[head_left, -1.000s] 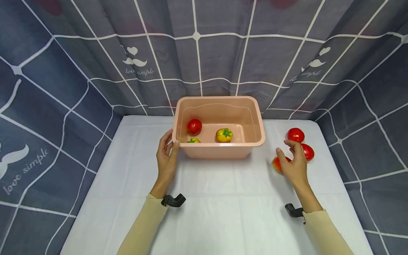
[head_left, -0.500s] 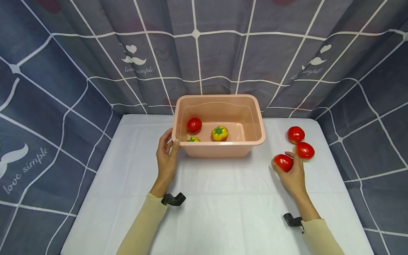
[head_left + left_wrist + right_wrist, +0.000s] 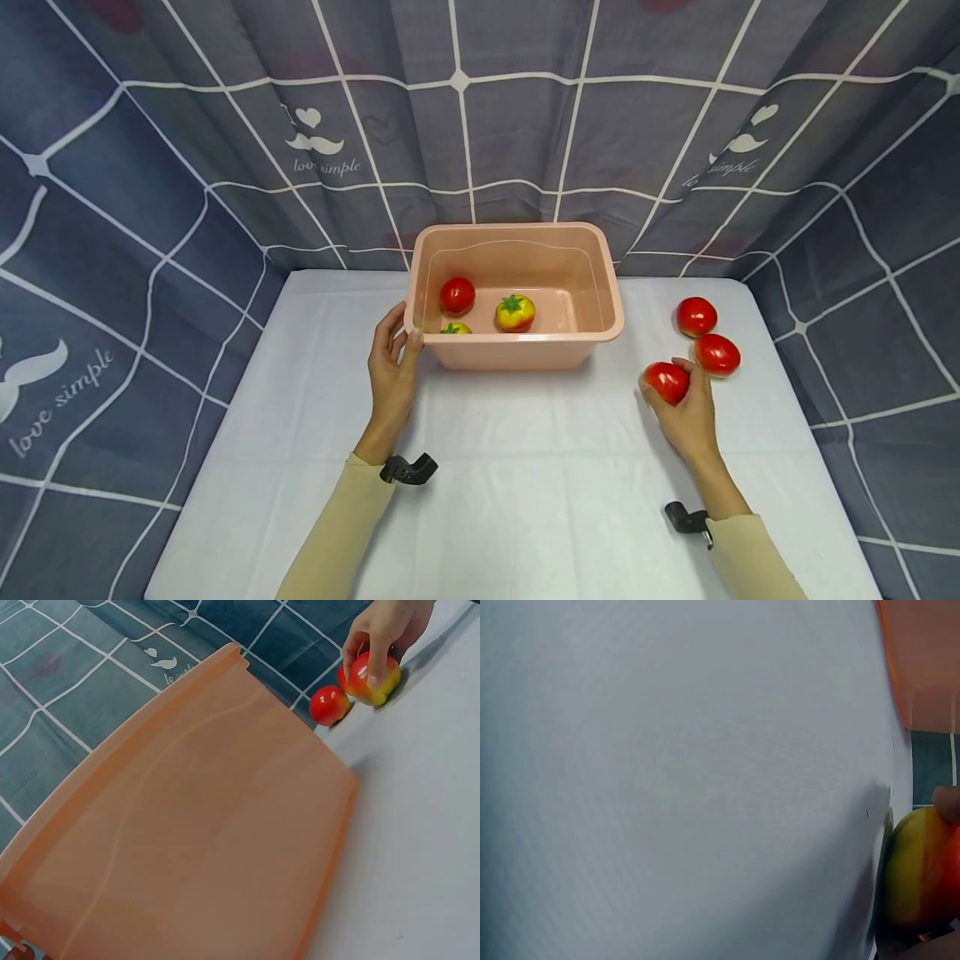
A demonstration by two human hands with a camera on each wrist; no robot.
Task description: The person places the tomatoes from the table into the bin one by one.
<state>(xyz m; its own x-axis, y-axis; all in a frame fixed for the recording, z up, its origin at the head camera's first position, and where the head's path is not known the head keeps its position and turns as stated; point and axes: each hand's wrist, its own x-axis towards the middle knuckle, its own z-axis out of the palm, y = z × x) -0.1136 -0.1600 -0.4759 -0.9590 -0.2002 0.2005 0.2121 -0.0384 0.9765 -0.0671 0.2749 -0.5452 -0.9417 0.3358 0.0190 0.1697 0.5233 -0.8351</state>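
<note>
My left hand (image 3: 392, 387) holds the front left corner of a pink plastic bin (image 3: 517, 353), thumb at the rim. At the right, my right hand (image 3: 692, 423) grips a tomato (image 3: 666, 382) between thumb and fingers. That tomato shows red from above, while the left wrist view shows its yellow-green underside. In the right wrist view, the gripped tomato (image 3: 911, 874) is at the right edge, close by the white cloth. Inside the bin are a red tomato (image 3: 457, 297), a yellow tomato (image 3: 515, 313) with a green star top, and another yellow one (image 3: 456, 328), partly hidden by the front rim.
Two more red tomatoes, a nearer one (image 3: 717, 355) and a farther one (image 3: 696, 317), lie just beyond my right hand. A white cloth (image 3: 510, 483) covers the table. Dark checked curtains (image 3: 517, 142) enclose its back and sides.
My right hand has come down and taken hold of the nearest tomato, whose red side now faces up. The yellow tomato in the bin has rolled slightly left. My left hand stays in place.
</note>
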